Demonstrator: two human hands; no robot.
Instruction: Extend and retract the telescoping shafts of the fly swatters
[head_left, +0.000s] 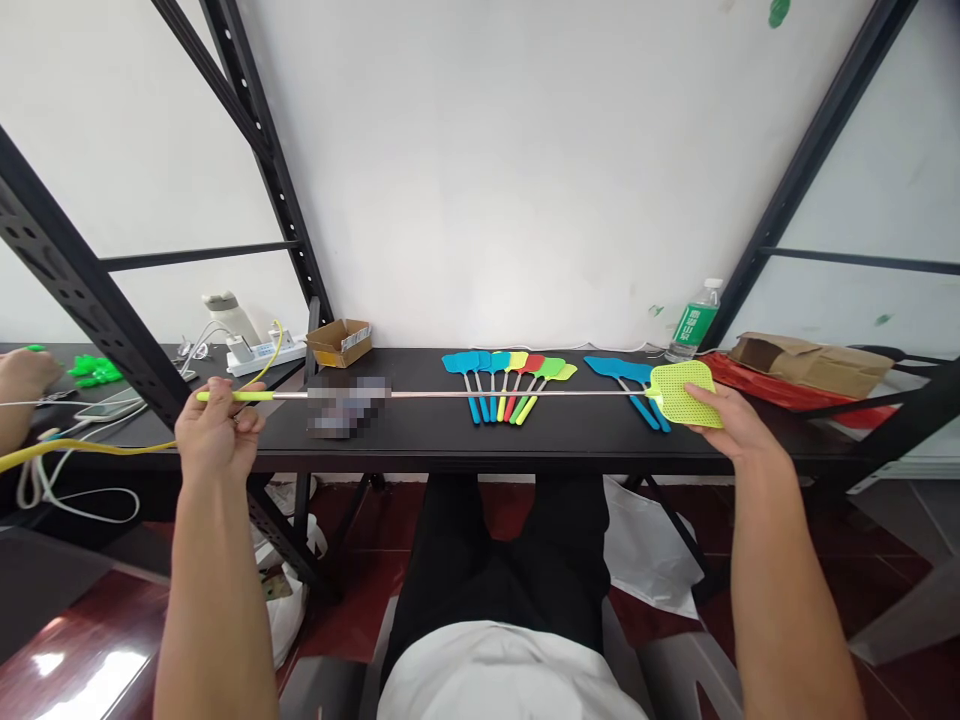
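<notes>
A yellow-green fly swatter [525, 394] stretches level across the view, its thin metal rod drawn out long. My left hand [217, 425] is closed round the handle at the left end. At the other end, my right hand [735, 415] grips the edge of the perforated paddle, thumb on its face and fingers behind. Beyond the rod, a fanned row of short fly swatters [495, 385] in blue, yellow, red and green lies on the black table [427, 440]. Two blue fly swatters [637, 398] lie right of that row, one partly covered by the paddle I hold.
An open cardboard box [339, 345], a power strip [266, 352] and a yellow cable [90, 447] are on the left. A water bottle [694, 320] and a brown paper bag [810, 362] stand right. Another person's hand [26, 385] shows far left. Black metal posts [259, 150] flank the table.
</notes>
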